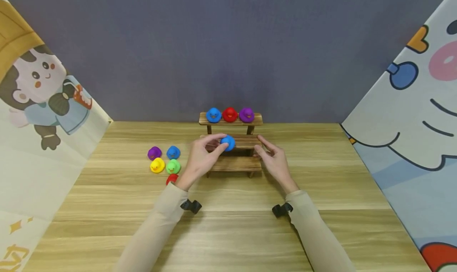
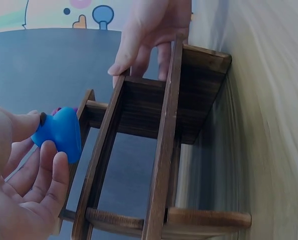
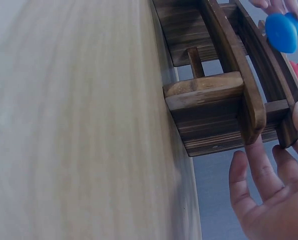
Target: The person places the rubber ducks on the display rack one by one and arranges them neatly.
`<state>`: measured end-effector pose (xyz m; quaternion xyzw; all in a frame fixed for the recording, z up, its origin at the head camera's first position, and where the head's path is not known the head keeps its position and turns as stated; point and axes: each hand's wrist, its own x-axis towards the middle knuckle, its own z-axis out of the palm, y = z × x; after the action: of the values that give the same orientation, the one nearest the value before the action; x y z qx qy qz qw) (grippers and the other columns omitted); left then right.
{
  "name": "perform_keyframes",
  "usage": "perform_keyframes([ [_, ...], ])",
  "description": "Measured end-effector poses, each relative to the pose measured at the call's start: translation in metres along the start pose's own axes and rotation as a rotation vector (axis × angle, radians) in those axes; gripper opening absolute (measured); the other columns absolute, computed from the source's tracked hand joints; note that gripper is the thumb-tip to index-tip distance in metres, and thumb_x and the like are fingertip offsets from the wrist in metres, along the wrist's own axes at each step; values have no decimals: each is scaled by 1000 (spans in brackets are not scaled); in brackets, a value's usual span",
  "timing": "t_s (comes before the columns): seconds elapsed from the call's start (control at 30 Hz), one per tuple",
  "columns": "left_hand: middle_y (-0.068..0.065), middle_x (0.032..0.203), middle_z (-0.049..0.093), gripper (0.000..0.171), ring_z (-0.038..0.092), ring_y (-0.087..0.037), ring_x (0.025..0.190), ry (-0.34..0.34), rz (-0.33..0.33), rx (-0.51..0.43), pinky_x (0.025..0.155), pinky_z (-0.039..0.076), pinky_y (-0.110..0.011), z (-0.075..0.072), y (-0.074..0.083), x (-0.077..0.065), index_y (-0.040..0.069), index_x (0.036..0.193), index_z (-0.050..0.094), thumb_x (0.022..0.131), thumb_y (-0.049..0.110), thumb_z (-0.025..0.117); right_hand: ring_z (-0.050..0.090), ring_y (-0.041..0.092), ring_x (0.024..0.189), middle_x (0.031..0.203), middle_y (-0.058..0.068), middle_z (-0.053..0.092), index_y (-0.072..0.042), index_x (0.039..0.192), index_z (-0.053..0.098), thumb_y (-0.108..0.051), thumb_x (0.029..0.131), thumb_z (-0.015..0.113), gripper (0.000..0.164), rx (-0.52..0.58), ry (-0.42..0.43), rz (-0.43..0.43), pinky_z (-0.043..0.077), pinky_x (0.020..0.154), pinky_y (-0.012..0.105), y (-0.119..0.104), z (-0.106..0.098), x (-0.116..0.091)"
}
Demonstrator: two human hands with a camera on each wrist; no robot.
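A blue rubber duck (image 1: 227, 143) is pinched between the thumb and fingers of my left hand (image 1: 205, 155), held over the middle tier of a three-step wooden rack (image 1: 233, 164). The left wrist view shows the same duck (image 2: 61, 132) with its flat base turned toward the rack. My right hand (image 1: 275, 163) grips the right end of the middle tier, thumb and fingers on either side of the board. Along the top tier sit a blue duck (image 1: 214, 115), a red duck (image 1: 230, 114) and a purple duck (image 1: 246, 115).
Left of the rack, on the wood-grain table (image 1: 235, 232), stand a purple duck (image 1: 154, 153), another blue duck (image 1: 173, 152), a yellow duck (image 1: 157, 165), a green duck (image 1: 173, 166) and a red duck (image 1: 172, 179) partly behind my left wrist. A grey wall (image 1: 228, 45) rises behind.
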<state>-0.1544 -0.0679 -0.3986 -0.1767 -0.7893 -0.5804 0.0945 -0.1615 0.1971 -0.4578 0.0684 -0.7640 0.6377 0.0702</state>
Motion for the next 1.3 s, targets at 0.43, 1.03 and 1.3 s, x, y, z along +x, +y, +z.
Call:
perform_keyframes([
  [0.43,-10,103,81,31,76,-21,92,-68,7,70,85,63,-34,14,4,12,10,128,78,100,22,77,78,3,84,159,8,56,-11,153,58,-22,105,70,51,2,3,-9,63,83,22,-1,0,-1],
  [1.03,-7,103,82,31,77,-19,86,-136,58,185,78,63,-32,33,8,34,13,128,78,100,25,77,77,0,83,160,11,54,-8,154,56,-21,106,69,51,28,2,-10,63,83,22,-1,-1,0],
  [1.3,-7,108,82,32,76,-16,85,-156,26,175,71,61,-28,39,7,40,13,130,77,100,26,78,77,-1,84,161,11,54,-9,154,56,-22,106,68,51,29,-6,-8,63,85,23,-1,0,0],
])
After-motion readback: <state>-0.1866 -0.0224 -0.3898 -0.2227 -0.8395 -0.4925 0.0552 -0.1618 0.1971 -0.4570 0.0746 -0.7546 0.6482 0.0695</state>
